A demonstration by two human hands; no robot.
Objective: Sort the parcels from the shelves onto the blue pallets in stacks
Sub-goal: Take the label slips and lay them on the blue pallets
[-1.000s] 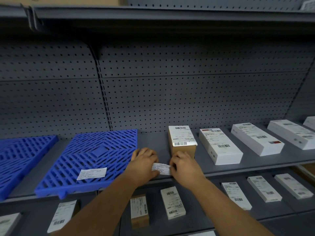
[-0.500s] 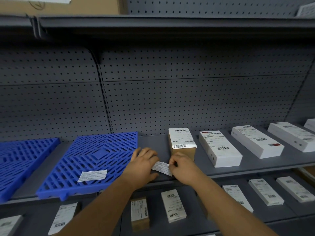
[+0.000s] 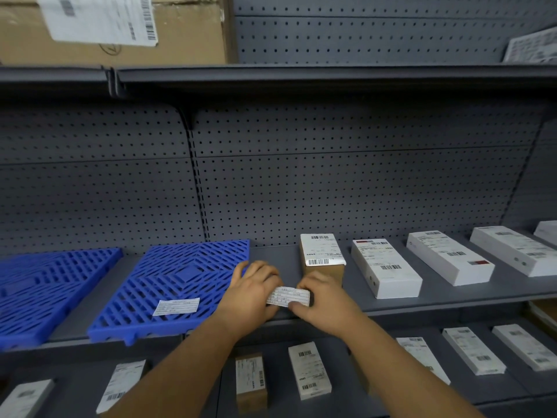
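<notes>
Both hands meet at the front edge of the grey middle shelf (image 3: pixel 452 300). My left hand (image 3: pixel 253 292) and my right hand (image 3: pixel 324 303) pinch a small white paper label (image 3: pixel 288 296) between them, just in front of a brown parcel (image 3: pixel 323 257) with a white barcode sticker. Left of my hands lies a blue pallet (image 3: pixel 177 282) carrying one similar paper label (image 3: pixel 177 306). A second blue pallet (image 3: pixel 45 291) lies at the far left. White parcels (image 3: pixel 384 271) (image 3: pixel 449 257) (image 3: pixel 515 250) stand in a row to the right on the same shelf.
The lower shelf holds several small parcels, among them a brown one (image 3: pixel 250 381) and a white one (image 3: pixel 309 371). A large cardboard box (image 3: pixel 120 28) sits on the top shelf at upper left. A perforated grey back panel (image 3: pixel 331 191) closes the rear.
My hands stay at the same spot on the shelf edge while the paper label has turned flatter between my fingers. The view has tilted upward, showing the top-shelf cardboard box.
</notes>
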